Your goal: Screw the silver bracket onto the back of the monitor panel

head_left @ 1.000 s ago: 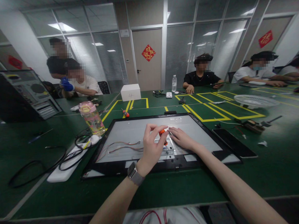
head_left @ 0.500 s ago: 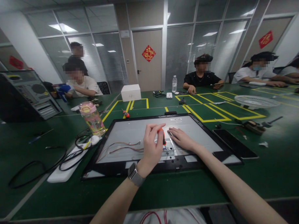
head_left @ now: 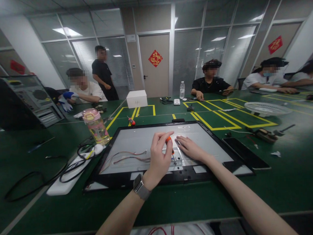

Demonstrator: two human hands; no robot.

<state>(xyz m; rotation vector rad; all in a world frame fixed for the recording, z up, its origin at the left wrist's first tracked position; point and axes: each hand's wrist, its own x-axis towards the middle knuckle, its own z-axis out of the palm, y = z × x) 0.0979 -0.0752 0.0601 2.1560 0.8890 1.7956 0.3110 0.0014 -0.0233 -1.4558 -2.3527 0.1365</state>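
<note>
Left hand (head_left: pixel 159 160) — fingers curled, thumb and fingertips pinching the orange handle of a small screwdriver (head_left: pixel 169 140). The screwdriver is upright, tip down on the panel (head_left: pixel 136 137), mid-width and near its front edge. Right hand (head_left: pixel 190 149) lies flat on the panel, fingers loosely spread, just right of the screwdriver. Wires (head_left: pixel 127 155) cross the panel's left half. Bottle (head_left: pixel 95 124) stands off its left rear corner — phone (head_left: pixel 246 152) just beside its right edge.
</note>
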